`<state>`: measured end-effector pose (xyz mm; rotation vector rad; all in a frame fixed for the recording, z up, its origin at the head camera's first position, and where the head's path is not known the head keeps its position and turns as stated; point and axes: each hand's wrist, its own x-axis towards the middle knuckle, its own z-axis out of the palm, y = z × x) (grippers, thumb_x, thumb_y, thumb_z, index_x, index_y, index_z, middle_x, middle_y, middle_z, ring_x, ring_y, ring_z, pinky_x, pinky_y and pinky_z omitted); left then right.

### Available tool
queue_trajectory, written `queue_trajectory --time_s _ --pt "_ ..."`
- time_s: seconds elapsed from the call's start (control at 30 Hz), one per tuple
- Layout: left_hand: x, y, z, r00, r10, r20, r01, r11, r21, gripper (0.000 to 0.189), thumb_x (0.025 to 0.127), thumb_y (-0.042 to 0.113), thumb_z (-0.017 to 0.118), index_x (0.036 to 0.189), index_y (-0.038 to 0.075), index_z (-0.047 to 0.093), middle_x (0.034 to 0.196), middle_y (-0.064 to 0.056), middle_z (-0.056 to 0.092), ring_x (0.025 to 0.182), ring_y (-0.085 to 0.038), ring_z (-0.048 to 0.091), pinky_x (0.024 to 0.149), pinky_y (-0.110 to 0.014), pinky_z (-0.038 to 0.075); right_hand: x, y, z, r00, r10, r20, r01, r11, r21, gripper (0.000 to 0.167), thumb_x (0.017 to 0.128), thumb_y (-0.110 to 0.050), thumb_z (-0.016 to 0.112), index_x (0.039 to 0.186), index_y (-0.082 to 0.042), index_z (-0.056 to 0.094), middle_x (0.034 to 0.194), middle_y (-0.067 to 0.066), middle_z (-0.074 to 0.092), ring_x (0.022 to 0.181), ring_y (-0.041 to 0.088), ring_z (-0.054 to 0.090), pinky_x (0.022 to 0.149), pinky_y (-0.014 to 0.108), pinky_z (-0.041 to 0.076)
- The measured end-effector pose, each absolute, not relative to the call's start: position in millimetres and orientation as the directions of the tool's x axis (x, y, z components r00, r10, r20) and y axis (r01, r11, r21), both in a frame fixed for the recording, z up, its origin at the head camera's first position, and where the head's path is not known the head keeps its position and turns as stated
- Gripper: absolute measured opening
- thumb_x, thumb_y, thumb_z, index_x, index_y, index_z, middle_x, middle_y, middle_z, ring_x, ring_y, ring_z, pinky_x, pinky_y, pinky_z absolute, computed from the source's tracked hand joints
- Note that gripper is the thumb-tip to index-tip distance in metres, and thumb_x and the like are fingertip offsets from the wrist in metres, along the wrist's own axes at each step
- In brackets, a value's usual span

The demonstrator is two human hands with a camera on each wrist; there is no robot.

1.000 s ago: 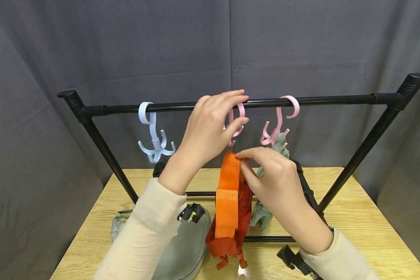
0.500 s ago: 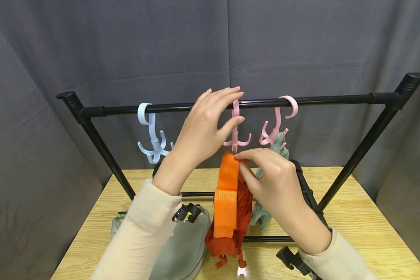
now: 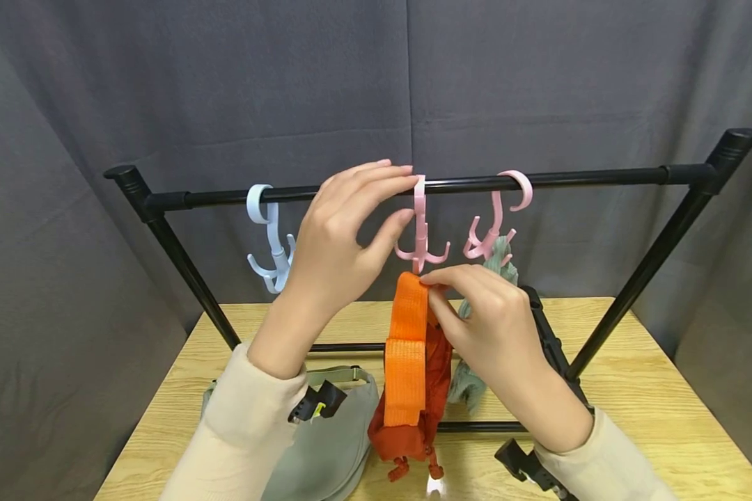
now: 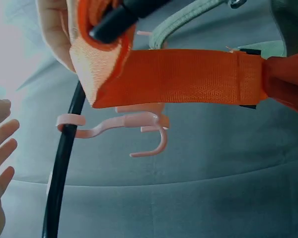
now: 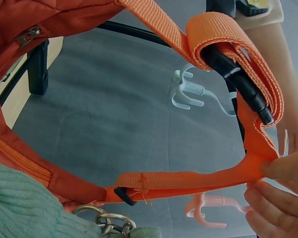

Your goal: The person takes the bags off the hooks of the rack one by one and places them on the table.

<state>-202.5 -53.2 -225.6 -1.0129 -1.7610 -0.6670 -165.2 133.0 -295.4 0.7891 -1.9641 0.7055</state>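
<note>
My right hand (image 3: 491, 320) pinches the top of an orange webbing strap (image 3: 406, 348), which belongs to a rust-red zipped bag (image 3: 437, 390) hanging below it. A black buckle (image 5: 236, 77) sits in the folded strap in the right wrist view. Close above the strap's top hangs the middle pink hook (image 3: 421, 240), four-pronged in shape, on a black bar (image 3: 464, 185). To the left of that hook, my left hand (image 3: 341, 233) is raised at the bar, thumb apart from its extended fingers, holding nothing. In the left wrist view, the strap partly covers the pink hook (image 4: 134, 120).
A blue hook (image 3: 274, 243) hangs at left on the bar. Another pink hook (image 3: 494, 226), at right, carries a green ribbed bag (image 3: 470, 383). On the wooden table (image 3: 645, 410), a grey-green bag (image 3: 332, 438) lies beneath my left arm.
My left hand has moved left, away from the middle pink hook, which has turned and now shows fully. The right hand and the strap have stayed nearly in place.
</note>
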Motion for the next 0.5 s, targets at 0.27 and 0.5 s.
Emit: queue_trajectory --time_s 0.27,0.5 --pt "-185.6 -64.0 -246.4 -0.135 0.144 0.98 0.84 0.541 0.037 0.022 0.093 0.009 0.063 0.111 0.0 0.071 0.117 -0.012 0.069 0.112 -0.031 0.06 0.102 -0.039 0.044 -164.9 133.8 -294.5 -0.423 -0.244 0.872 -0.74 0.649 -0.178 0.019 0.079 0.004 0.078 0.096 -0.005 0.074 0.089 0.004 0.073 0.08 0.017 0.068 0.074 0.036 0.058" --pt "-173.8 -76.9 -267.5 -0.201 0.119 0.972 0.833 0.543 0.105 0.022 0.092 0.01 0.061 0.109 0.002 0.073 0.114 -0.01 0.07 0.108 -0.03 0.063 0.098 -0.04 0.047 -165.3 133.1 -293.4 -0.426 -0.235 0.874 -0.736 0.652 -0.183 0.018 0.079 0.003 0.079 0.095 -0.004 0.074 0.089 0.006 0.074 0.081 0.018 0.069 0.075 0.037 0.058"
